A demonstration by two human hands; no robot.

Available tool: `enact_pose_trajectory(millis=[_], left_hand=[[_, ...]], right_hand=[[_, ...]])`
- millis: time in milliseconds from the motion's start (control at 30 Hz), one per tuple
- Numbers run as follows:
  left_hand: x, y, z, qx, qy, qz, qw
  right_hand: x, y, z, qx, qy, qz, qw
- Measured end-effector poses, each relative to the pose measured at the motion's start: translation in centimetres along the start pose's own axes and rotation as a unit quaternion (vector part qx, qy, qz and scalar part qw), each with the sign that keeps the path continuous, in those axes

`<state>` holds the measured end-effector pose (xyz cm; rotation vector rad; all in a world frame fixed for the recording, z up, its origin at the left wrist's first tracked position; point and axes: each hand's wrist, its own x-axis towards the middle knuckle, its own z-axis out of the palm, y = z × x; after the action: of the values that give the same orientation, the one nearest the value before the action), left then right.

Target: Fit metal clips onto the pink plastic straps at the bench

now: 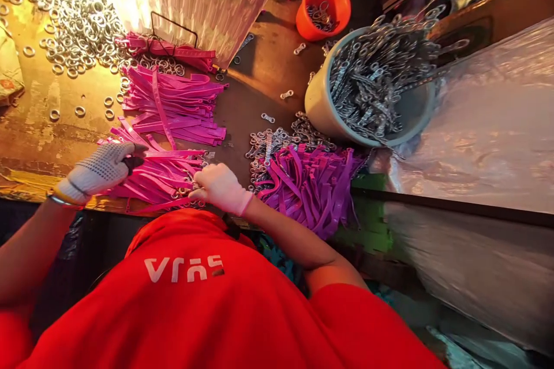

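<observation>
I see worn tabletop (pixel 38 127), brightly lit; shirt lettering unreadable. Left hand (pixel 101 170) grip clamped on straps (pixel 164 176); right hand (pixel 220 187) grip unclear.

White letters on the red shirt (pixel 194 300), upside down, unreadable.

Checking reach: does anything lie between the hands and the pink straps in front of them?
Nothing visible does. The left hand rests on the pink straps, and the right hand touches their metal-tipped ends.
</observation>
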<state>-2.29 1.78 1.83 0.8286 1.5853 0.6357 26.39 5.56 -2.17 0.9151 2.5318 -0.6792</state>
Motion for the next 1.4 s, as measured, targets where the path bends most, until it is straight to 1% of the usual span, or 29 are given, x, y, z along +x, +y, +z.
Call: enact_pose_trajectory(millis=[33, 67, 100, 133, 167, 200, 233, 267, 300, 367, 467, 567, 633, 667, 700, 767, 800, 833, 867, 900, 967, 1000, 1067, 1133, 1167, 1200, 1267, 1333, 1400], left_hand=[[0.1, -0.2, 0.6, -0.036, 0.001, -0.018, 0.999], [0.2, -0.5, 1.3, -0.085, -0.006, -0.036, 0.996], [0.3, -0.7, 2.1, -0.144, -0.019, -0.054, 0.988], [0.4, -0.9, 3.0, -0.206, -0.038, -0.071, 0.975], [0.5, -1.2, 3.9, -0.263, -0.063, -0.089, 0.959], [0.7, -1.4, 4.8, -0.310, -0.091, -0.107, 0.940], [0.8, -1.6, 5.6, -0.346, -0.114, -0.122, 0.923], [1.0, -1.8, 6.3, -0.375, -0.129, -0.135, 0.908], [1.2, -2.0, 7.0, -0.395, -0.137, -0.146, 0.897], [1.6, -2.5, 8.0, -0.413, -0.134, -0.160, 0.886], [1.9, -3.4, 9.1, -0.421, -0.130, -0.151, 0.885], [2.0, -4.0, 9.7, -0.405, -0.131, -0.135, 0.895], [2.0, -4.1, 10.0, -0.373, -0.125, -0.134, 0.910], [2.0, -4.0, 10.1, -0.354, -0.126, -0.135, 0.917], [2.0, -3.9, 10.2, -0.336, -0.131, -0.135, 0.923], [1.8, -3.7, 10.3, -0.310, -0.144, -0.130, 0.931], [1.7, -3.6, 10.4, -0.300, -0.151, -0.125, 0.933], [1.5, -3.5, 10.4, -0.291, -0.158, -0.118, 0.936], [1.3, -3.5, 10.4, -0.277, -0.165, -0.107, 0.940], [1.1, -3.4, 10.3, -0.258, -0.174, -0.095, 0.945], [0.6, -3.3, 10.0, -0.213, -0.194, -0.069, 0.955], [0.4, -3.1, 9.8, -0.197, -0.204, -0.060, 0.957], [0.1, -2.6, 9.5, -0.198, -0.231, -0.064, 0.950], [-0.1, -2.1, 9.3, -0.216, -0.270, -0.091, 0.934], [-0.2, -1.8, 9.3, -0.220, -0.281, -0.107, 0.928], [-0.3, -1.7, 9.3, -0.220, -0.279, -0.119, 0.927], [-0.5, -1.7, 9.5, -0.212, -0.248, -0.134, 0.936], [-0.8, -2.1, 9.9, -0.202, -0.211, -0.134, 0.947], [-1.1, -2.7, 10.2, -0.182, -0.180, -0.112, 0.960]], right_hand=[[0.7, 1.6, 0.0, 0.020, 0.002, -0.002, 1.000], [1.6, 3.6, -0.1, 0.040, 0.013, 0.017, 0.999], [2.4, 6.1, -0.3, 0.069, 0.045, 0.054, 0.995], [3.2, 8.9, -0.5, 0.089, 0.080, 0.111, 0.987], [3.9, 11.7, -0.6, 0.091, 0.125, 0.201, 0.967], [4.6, 14.5, -0.7, 0.089, 0.162, 0.297, 0.937], [5.2, 17.0, -0.6, 0.087, 0.185, 0.389, 0.898], [5.7, 19.1, -0.5, 0.084, 0.188, 0.429, 0.879], [6.1, 20.8, -0.3, 0.084, 0.189, 0.451, 0.868], [6.6, 22.8, 0.3, 0.088, 0.192, 0.471, 0.856], [6.8, 23.7, 1.1, 0.106, 0.205, 0.479, 0.847], [6.9, 23.4, 1.2, 0.132, 0.213, 0.464, 0.850], [6.9, 22.2, 1.0, 0.149, 0.225, 0.431, 0.861], [6.8, 21.1, 1.0, 0.156, 0.232, 0.410, 0.868], [6.6, 19.5, 1.0, 0.169, 0.235, 0.383, 0.877], [5.8, 15.4, 1.1, 0.215, 0.229, 0.305, 0.899], [5.2, 12.9, 1.2, 0.268, 0.212, 0.234, 0.910], [4.6, 10.5, 1.3, 0.314, 0.197, 0.154, 0.916], [3.9, 8.1, 1.3, 0.339, 0.193, 0.087, 0.916], [3.2, 6.0, 1.3, 0.346, 0.191, 0.038, 0.918], [2.1, 3.0, 1.2, 0.335, 0.183, -0.015, 0.924], [1.7, 2.2, 1.0, 0.327, 0.180, -0.027, 0.927], [1.3, 1.6, 0.6, 0.327, 0.179, -0.051, 0.927], [1.3, 1.9, 0.1, 0.342, 0.180, -0.098, 0.917], [1.3, 2.0, -0.1, 0.350, 0.173, -0.131, 0.912], [1.4, 2.1, -0.2, 0.355, 0.159, -0.164, 0.907], [1.4, 1.8, -0.3, 0.360, 0.128, -0.206, 0.901], [1.3, 1.1, -0.1, 0.360, 0.122, -0.192, 0.905], [1.1, 0.3, 0.3, 0.346, 0.136, -0.142, 0.917]])
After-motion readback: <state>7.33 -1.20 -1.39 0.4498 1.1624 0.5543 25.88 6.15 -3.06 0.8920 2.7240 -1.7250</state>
